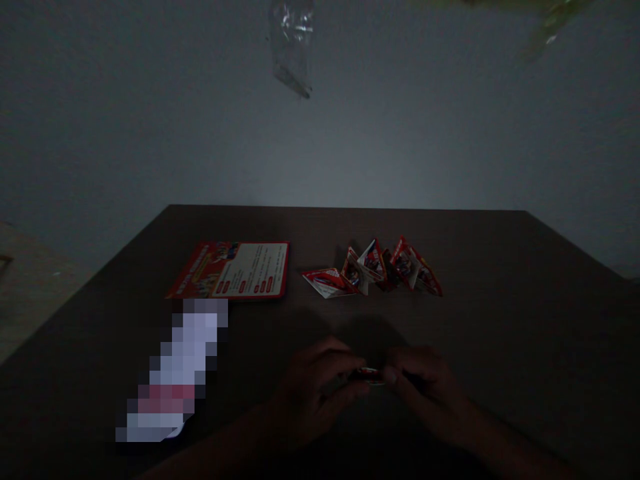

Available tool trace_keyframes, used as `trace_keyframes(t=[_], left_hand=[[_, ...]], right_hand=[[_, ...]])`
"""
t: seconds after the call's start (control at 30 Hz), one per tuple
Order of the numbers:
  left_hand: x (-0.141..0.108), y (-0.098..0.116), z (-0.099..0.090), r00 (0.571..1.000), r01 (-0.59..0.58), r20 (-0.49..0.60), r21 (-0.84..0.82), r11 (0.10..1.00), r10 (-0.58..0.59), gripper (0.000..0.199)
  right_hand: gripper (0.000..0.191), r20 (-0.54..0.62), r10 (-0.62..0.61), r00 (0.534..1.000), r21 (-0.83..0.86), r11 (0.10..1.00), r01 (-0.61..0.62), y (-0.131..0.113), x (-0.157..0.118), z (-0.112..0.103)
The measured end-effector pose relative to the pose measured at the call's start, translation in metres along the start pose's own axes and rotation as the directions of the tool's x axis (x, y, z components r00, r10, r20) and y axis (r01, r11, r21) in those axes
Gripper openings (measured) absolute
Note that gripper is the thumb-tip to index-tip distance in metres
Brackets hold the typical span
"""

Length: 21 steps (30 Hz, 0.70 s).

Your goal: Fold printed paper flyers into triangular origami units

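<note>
Near the front of the dark table, my left hand [320, 387] and my right hand [430, 387] pinch a small folded paper piece [373, 375] between them, one at each end. Its edge looks white and red, but the light is dim and the fingers cover most of it. Beyond my hands lies a jagged row of folded red and white printed papers [373, 267]. A stack of red and white printed sheets [250, 270] lies to the left of that row.
A lit phone-like object, its screen pixelated [180, 373], lies at the left on the table [525, 300]. Behind the table stands a pale wall [400, 133], with a clear plastic bag [293, 47] at the top.
</note>
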State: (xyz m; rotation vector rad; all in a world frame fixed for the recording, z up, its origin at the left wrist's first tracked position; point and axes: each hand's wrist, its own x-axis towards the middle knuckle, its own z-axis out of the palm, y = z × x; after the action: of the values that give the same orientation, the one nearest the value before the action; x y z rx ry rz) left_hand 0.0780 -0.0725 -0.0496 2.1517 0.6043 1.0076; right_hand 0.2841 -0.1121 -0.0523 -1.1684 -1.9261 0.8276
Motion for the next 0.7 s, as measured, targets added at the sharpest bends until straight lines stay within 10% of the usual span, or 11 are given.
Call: trace_keyframes(t=[0.7], left_hand=[[0.0004, -0.0004, 0.0018, 0.998, -0.012, -0.064, 0.000, 1.000, 0.012, 0.015]], right_hand=[[0.008, -0.140, -0.050, 0.989, 0.076, 0.995, 0.061, -0.0048, 0.0001, -0.0019]])
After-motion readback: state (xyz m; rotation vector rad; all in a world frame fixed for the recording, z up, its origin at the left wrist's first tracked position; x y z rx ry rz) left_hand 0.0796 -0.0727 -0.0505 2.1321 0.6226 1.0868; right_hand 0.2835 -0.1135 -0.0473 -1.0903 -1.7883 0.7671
